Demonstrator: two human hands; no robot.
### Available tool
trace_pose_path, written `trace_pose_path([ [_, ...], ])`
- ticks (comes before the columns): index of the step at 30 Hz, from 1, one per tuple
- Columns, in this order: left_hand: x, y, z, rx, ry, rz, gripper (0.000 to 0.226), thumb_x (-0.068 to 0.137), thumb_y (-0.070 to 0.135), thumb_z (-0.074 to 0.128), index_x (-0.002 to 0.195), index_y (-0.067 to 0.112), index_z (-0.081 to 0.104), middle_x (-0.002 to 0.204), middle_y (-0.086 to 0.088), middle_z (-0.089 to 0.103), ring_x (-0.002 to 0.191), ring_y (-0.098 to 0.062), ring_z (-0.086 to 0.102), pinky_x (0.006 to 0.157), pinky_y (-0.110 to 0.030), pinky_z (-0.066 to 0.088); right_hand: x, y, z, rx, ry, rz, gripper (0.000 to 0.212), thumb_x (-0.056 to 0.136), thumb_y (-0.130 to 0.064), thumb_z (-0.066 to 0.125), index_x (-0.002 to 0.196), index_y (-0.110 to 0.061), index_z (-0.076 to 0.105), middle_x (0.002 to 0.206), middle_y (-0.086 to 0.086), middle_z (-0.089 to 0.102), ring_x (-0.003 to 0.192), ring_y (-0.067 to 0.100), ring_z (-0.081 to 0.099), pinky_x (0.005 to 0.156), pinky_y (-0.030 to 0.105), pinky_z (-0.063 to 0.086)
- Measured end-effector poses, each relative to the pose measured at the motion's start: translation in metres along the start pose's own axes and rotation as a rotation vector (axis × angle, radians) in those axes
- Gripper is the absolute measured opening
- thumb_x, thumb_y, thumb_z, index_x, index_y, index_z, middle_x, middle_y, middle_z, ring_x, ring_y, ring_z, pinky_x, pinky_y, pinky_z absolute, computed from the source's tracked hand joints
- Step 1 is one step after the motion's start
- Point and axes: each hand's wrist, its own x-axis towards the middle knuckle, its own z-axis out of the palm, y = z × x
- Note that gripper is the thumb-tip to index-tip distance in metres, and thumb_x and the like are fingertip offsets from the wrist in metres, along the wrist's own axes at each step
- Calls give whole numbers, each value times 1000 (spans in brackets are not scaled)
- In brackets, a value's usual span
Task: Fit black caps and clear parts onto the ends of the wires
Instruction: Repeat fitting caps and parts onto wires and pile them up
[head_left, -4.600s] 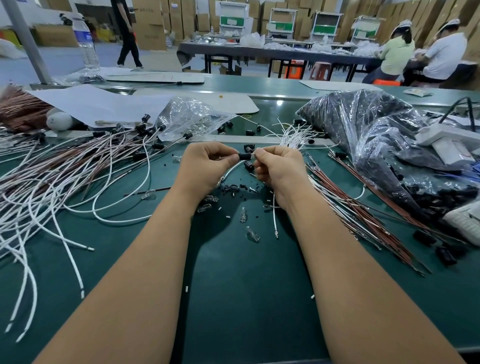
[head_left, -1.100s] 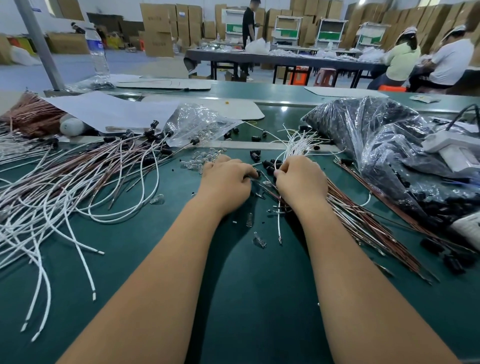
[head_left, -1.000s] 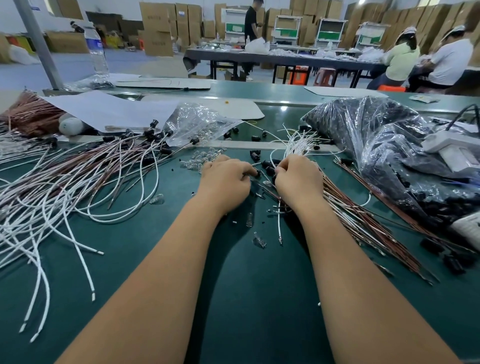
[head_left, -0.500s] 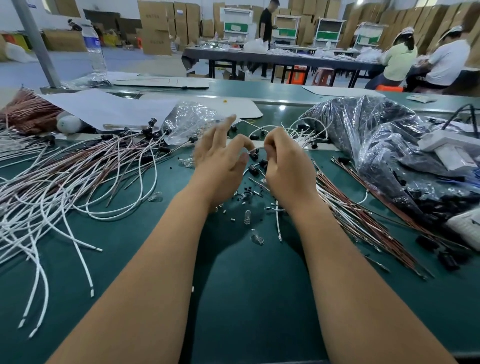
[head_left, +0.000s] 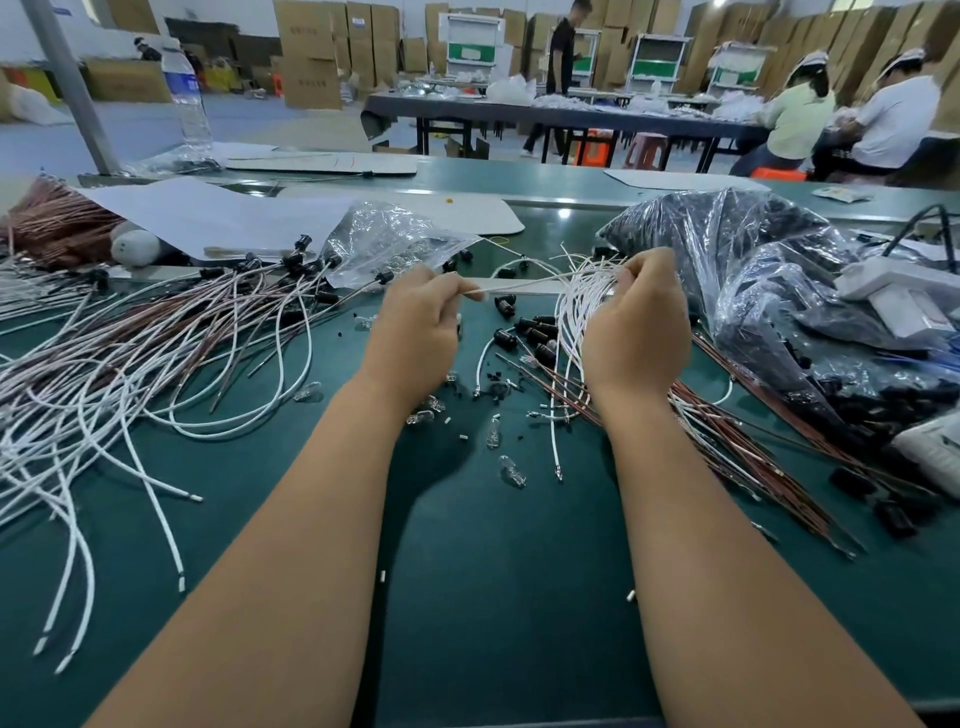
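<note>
both hands (head_left: 415, 325) (head_left: 636, 327) pinch one white wire (head_left: 524, 284), seemingly at the fingertips.

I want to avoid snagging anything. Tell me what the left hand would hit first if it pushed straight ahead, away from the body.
Probably the clear plastic bag, which lies just beyond the left hand pinching a white wire. Depth is unclear; the hand may be raised above the table and pass over the bag's near edge.

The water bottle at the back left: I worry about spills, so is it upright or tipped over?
Upright. The water bottle stands on its base at the table's far left edge, cap uppermost.
</note>
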Motion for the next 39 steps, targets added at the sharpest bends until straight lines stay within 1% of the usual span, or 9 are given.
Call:
trace_pose_path([
  [5,3,-5,-4,56,146,0,23,100,16,48,111,11,68,89,-4,54,74,-15,45,65,-28,36,1,-1,-4,71,83,77,18,91,2,39,89,-16,43,82,-3,48,73,21,46,55,28,32],
  [7,3,-6,-4,53,145,25,20,99,18,52,104,9,69,82,2,59,65,-5,44,59,-25,34,2,1,-4,-62,2,72,23,85,6,39,96,-11,51,91,2,55,87,25,51,74,35,41],
  [12,-1,2,2,33,6,79,18,97,21,55,102,18,72,67,17,55,60,-1,48,59,-21,37,-7,-10,0,-179,-264,-277,58,74,1,52,129,-19,53,136,4,47,131,22,36,104,33,17],
  [15,-2,7,6,31,-44,135,18,95,17,56,104,17,72,76,9,62,72,-14,54,68,-26,43,-16,-17,7,-4,-435,-470,33,87,-11,54,118,-18,64,119,-1,65,117,20,51,95,26,24],
  [19,0,3,3,-145,-82,-49,15,94,17,58,87,20,71,66,-5,57,60,-16,46,61,-30,38,-14,-10,11,128,-487,-351,21,95,-9,51,104,-9,70,100,5,70,97,22,56,80,27,38],
  [25,2,0,-9,-306,-181,-189,25,94,3,56,88,22,70,75,-1,65,74,-18,55,74,-34,47,-10,-7,10,222,-433,-193,21,97,-11,51,103,-8,70,83,-1,63,76,13,49,59,18,29],
  [31,-1,-2,-3,-153,-111,-107,17,89,5,64,100,13,75,77,-2,71,75,-24,67,75,-36,53,-13,-12,9,99,-521,-301,27,89,-4,50,105,-9,70,101,6,68,97,21,56,84,29,41],
  [36,-2,1,-1,-93,-80,-76,12,87,10,67,92,15,77,67,11,67,65,-7,60,70,-26,50,-17,-14,12,114,-605,-361,16,93,-16,58,96,-7,70,89,4,64,91,20,54,77,30,39],
  [39,-1,-1,-4,-198,-110,-151,10,88,15,66,83,11,75,73,-6,71,67,-12,59,69,-29,48,-15,-14,11,252,-566,-256,12,91,-9,60,91,-6,72,85,4,67,84,20,57,75,33,45],
])
